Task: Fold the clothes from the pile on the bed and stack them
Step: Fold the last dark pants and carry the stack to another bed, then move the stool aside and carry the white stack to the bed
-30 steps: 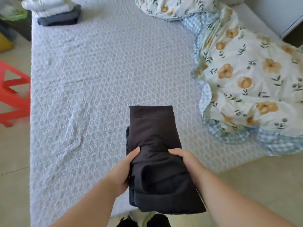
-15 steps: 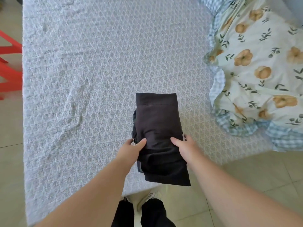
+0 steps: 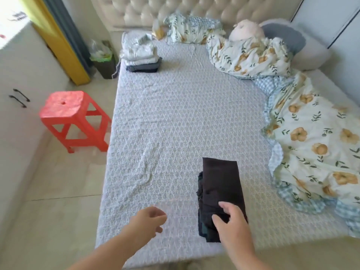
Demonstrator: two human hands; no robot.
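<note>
Nearest, the right hand (image 3: 232,224) rests on the near end of the folded black garment (image 3: 221,189), its fingers loosely bent over the cloth; whether they pinch it I cannot tell. The left hand (image 3: 148,221) hangs just above the sheet to the left of the garment, fingers loosely curled and holding nothing. The garment lies lengthwise near the foot edge of the bed (image 3: 175,117), with darker folded layers showing at its left side. The bed is covered by a pale patterned sheet with wrinkles left of the garment. A flowered duvet (image 3: 315,141) is bunched along the right side and hangs over the near right corner. On the floor to the left stands a red stool (image 3: 68,114) close to the bed's side. At the far left corner sits a stack of folded clothes (image 3: 142,59), white pieces over dark ones. Beyond it a bin (image 3: 103,59) stands by a yellow door frame. At the tufted headboard (image 3: 155,10) lie a pillow (image 3: 191,30) and a soft toy (image 3: 247,31), blurred. The middle of the sheet between garment and stack is bare.
</note>
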